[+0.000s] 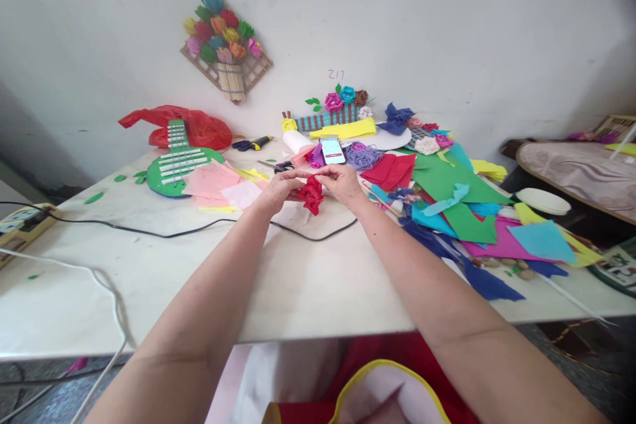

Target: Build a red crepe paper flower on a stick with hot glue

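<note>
A crumpled red paper flower (311, 196) is held up over the table between my two hands. My left hand (284, 190) closes its fingers on the flower's left side. On the upper right of it, my right hand (342, 183) pinches a petal edge. Just behind the hands lie a smartphone (332, 151) with a lit screen and black-handled scissors (283, 166). Sheets of pink paper (211, 183) rest to the left of my left hand. Red paper (390, 171) lies to the right of my right hand.
A green guitar-shaped craft (171, 169) and a red plastic bag (199, 127) lie at the back left. Coloured paper scraps (462, 212) cover the right side. A black cable (163, 236) crosses the table, and a white cable (112, 291) hangs over its front left edge.
</note>
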Motion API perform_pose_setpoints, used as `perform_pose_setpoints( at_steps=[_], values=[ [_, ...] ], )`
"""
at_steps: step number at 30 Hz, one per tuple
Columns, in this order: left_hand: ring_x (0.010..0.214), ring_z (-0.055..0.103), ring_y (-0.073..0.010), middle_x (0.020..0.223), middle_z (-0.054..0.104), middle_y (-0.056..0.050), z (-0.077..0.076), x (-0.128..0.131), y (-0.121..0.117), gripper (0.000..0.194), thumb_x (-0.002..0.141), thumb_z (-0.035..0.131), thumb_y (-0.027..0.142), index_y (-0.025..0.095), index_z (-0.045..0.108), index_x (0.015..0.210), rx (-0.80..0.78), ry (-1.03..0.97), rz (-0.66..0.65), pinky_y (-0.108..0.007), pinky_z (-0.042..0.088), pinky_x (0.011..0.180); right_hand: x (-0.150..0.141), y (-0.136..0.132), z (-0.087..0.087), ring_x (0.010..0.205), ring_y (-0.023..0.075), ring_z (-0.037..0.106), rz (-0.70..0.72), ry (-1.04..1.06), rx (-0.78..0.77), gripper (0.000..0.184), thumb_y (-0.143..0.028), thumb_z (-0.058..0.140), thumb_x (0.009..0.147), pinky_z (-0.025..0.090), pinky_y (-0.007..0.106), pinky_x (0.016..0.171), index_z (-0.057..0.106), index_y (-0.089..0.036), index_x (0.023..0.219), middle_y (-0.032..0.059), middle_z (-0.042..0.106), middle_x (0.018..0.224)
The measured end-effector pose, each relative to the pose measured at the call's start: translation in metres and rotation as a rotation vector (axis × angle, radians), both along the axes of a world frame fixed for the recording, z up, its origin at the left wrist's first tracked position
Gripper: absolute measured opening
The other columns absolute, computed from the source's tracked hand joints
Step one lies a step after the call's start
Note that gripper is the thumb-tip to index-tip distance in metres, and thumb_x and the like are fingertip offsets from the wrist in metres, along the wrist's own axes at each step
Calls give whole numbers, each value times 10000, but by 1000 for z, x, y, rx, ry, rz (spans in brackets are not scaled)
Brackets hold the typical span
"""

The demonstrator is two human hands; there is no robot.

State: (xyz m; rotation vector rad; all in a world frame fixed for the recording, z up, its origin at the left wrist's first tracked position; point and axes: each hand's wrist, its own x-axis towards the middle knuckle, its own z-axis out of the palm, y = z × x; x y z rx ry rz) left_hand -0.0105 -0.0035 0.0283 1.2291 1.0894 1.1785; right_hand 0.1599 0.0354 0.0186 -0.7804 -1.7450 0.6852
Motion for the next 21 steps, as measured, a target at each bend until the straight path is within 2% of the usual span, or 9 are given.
perform_pose_setpoints(
  at_steps=[8,10,15,21],
  values=[
    [546,628,-151,633,654,-12,-1,1,2,210,589,695,244,149,611,757,66,-106,17,-254,511,544,-1,1,0,643,134,597,-14,21,-41,106,-232,634,690,480,258,639,703,-156,713,19,695,696],
    [526,615,-147,617,646,-18,-2,1,3,233,596,732,294,148,599,719,66,-105,3,-257,506,539,-1,1,0,622,127,580,-12,18,-55,105,-232,634,695,472,253,624,703,-156,717,11,686,677],
    [553,631,-157,634,669,-48,-5,1,3,314,586,810,344,137,610,709,80,-67,-62,-267,512,572,-3,1,-1,600,117,564,11,41,-77,111,-235,639,686,462,242,599,709,-157,724,7,682,672],
    [574,654,-174,660,693,-69,-5,0,2,314,599,815,333,120,625,731,73,-27,-82,-302,537,615,-5,1,-2,552,106,532,20,66,-128,129,-248,645,665,443,230,549,715,-160,729,-6,652,624]
  ],
)
